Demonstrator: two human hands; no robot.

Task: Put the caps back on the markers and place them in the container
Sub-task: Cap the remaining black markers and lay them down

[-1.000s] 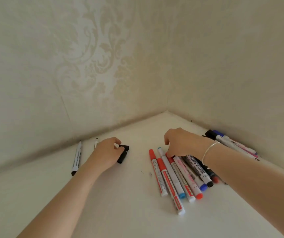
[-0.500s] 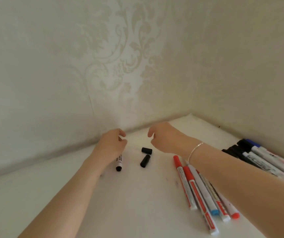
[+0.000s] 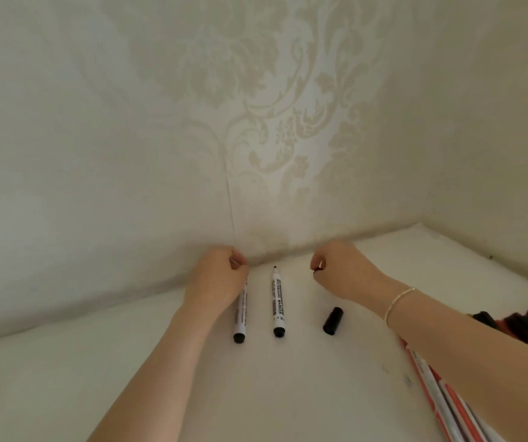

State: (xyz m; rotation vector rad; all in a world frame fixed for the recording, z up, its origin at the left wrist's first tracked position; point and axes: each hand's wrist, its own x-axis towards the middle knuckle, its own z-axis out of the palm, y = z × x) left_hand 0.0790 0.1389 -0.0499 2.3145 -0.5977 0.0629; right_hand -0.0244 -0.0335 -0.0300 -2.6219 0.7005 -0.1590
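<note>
My left hand is curled over the upper end of one black marker, gripping it near the tip; its body runs back toward me across the table. My right hand is curled too, with something small and dark pinched at the fingertips. I take it for a cap, but I cannot tell for sure. Between the hands lies a second marker, uncapped, tip pointing at the wall. A loose black cap sits just below my right wrist, apart from both markers. More markers are heaped at the right edge, partly under my forearm. No container shows in view.

What could go wrong:
- The bare tip of the second marker could smear the table if my hand nudges it.
- The loose cap is round and close to my right arm; a brush from the wrist would probably roll it away.
- Pushing a cap on at an angle could leave it half seated.
- With the container out of sight, I may have to search for it while holding things.
</note>
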